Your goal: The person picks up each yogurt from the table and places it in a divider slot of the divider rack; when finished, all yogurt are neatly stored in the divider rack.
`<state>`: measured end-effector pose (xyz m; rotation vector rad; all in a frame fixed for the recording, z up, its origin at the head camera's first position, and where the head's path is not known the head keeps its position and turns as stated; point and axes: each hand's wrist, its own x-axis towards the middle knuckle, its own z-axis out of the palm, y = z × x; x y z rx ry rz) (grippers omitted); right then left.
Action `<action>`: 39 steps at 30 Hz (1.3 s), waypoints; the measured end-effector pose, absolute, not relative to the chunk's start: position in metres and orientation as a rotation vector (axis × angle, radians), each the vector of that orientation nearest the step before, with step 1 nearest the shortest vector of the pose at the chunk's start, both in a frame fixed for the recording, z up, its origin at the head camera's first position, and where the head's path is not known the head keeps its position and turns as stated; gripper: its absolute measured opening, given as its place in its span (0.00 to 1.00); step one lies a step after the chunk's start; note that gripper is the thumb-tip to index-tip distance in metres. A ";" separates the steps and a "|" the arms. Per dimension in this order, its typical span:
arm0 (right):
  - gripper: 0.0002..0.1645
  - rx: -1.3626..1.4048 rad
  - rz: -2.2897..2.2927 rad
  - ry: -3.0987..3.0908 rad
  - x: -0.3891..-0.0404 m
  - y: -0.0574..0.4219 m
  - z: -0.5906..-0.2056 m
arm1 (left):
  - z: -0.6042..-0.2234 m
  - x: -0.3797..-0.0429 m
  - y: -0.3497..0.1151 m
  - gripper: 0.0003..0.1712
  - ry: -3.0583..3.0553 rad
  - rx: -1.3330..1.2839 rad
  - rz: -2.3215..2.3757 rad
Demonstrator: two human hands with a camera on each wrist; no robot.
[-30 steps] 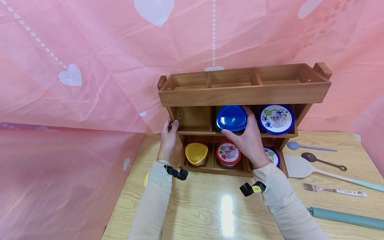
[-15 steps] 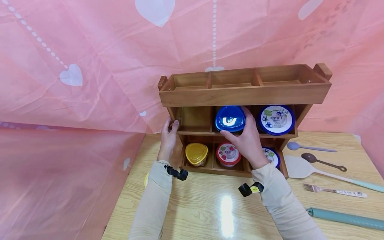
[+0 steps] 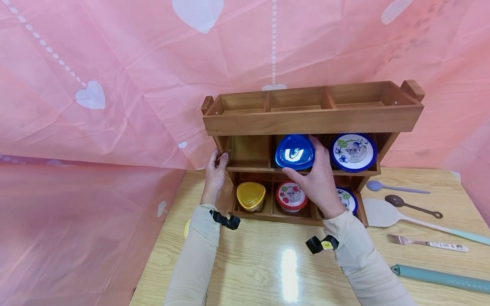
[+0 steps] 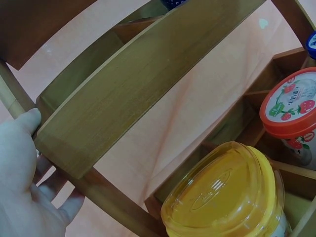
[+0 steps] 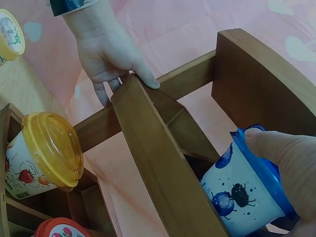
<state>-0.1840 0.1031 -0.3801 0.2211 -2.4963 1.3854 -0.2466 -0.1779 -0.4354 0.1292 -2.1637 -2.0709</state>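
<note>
A wooden three-tier rack (image 3: 311,123) with divided trays stands on the table. My right hand (image 3: 319,180) grips a blue-lidded tub (image 3: 294,152) by its lid, in the middle compartment of the second tier. Blueberries are printed on the side of this tub (image 5: 242,195) in the right wrist view. My left hand (image 3: 215,178) holds the rack's left side at the second tier, thumb on the tray corner and fingers round the side post (image 4: 111,200). Right of the gripped tub sits another blue-lidded tub (image 3: 353,152) with a white label.
In the bottom tier are a yellow-lidded tub (image 3: 250,196), a red-lidded tub (image 3: 292,196) and a blue-rimmed tub (image 3: 347,199). Right of the rack lie a lilac spoon (image 3: 375,185), brown spoon (image 3: 394,200), white turner (image 3: 383,212), fork (image 3: 400,239) and teal rod (image 3: 440,278). Pink cloth (image 3: 134,63) hangs behind.
The gripped tub has shifted and tilted very slightly in its compartment, with the glare on its lid changing. My left hand has stayed on the rack.
</note>
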 end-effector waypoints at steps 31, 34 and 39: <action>0.61 0.330 1.144 -2.446 -0.119 0.100 -0.345 | -0.435 -0.246 -0.177 0.31 -2.170 0.141 -2.068; 0.61 0.357 1.163 -2.451 -0.113 0.097 -0.344 | -0.438 -0.246 -0.177 0.30 -2.179 0.135 -2.032; 0.61 0.419 1.210 -2.457 -0.105 0.089 -0.346 | -0.433 -0.243 -0.176 0.31 -2.202 0.138 -2.014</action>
